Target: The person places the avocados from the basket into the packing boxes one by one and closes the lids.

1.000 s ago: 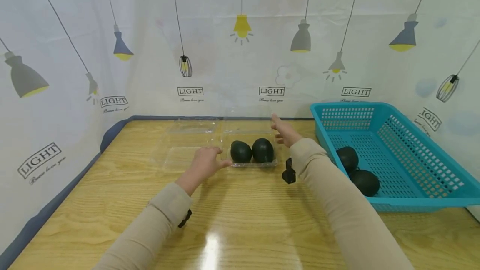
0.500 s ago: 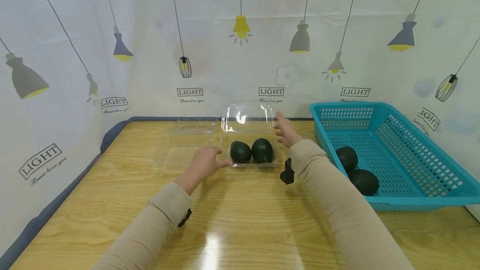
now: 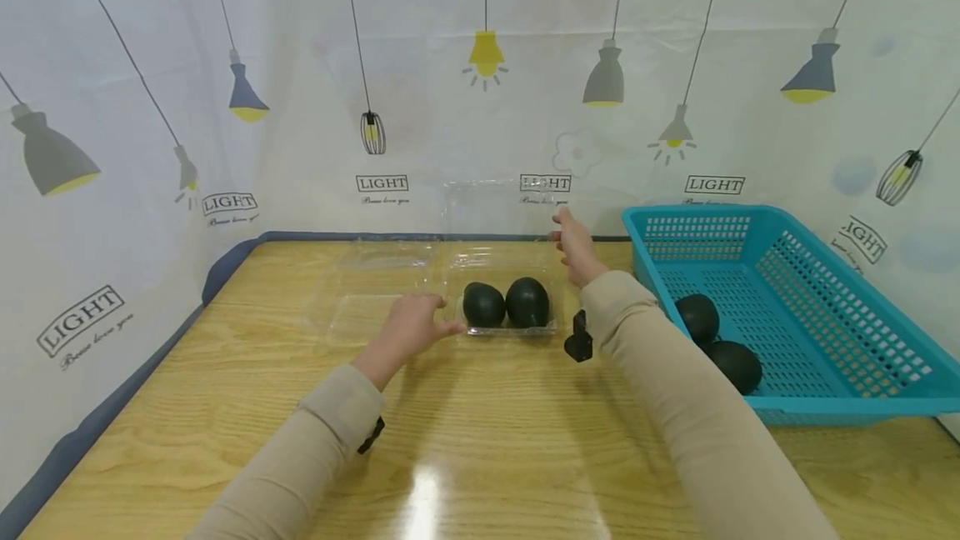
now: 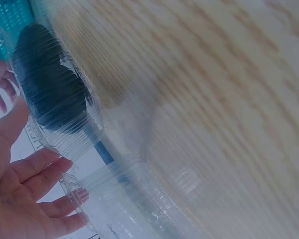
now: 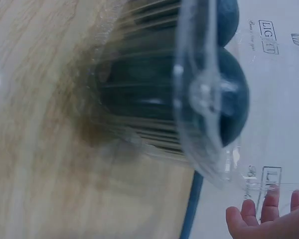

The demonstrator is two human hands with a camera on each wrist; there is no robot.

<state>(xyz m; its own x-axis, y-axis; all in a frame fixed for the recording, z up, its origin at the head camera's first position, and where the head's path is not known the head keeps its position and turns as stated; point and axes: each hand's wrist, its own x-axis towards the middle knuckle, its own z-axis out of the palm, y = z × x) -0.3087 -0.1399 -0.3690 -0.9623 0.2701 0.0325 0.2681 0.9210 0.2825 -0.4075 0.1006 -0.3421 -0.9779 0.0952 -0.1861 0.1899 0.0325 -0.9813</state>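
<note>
A clear plastic clamshell box (image 3: 510, 331) lies on the table, its lid (image 3: 495, 211) standing up at the back. Inside sit two dark green, egg-shaped fruits that look like avocados, a left avocado (image 3: 483, 305) and a right avocado (image 3: 528, 302). My left hand (image 3: 408, 325) rests at the box's left side, thumb by the near left corner; in the left wrist view its fingers (image 4: 45, 181) are loosely bent along the rim. My right hand (image 3: 577, 247) is beside the lid's right edge, fingers extended; in the right wrist view the fingertips (image 5: 270, 196) reach the lid's edge, contact unclear.
Another clear clamshell box (image 3: 375, 286) stands open to the left, close against the first. A turquoise basket (image 3: 832, 411) at the right holds two more dark avocados (image 3: 731, 367). Behind the wooden table (image 3: 480, 457) hangs a lamp-printed cloth (image 3: 300, 132).
The lid has swung to a more upright stance, its top edge now higher. My right hand has shifted slightly up and away from me. The left hand stays in place.
</note>
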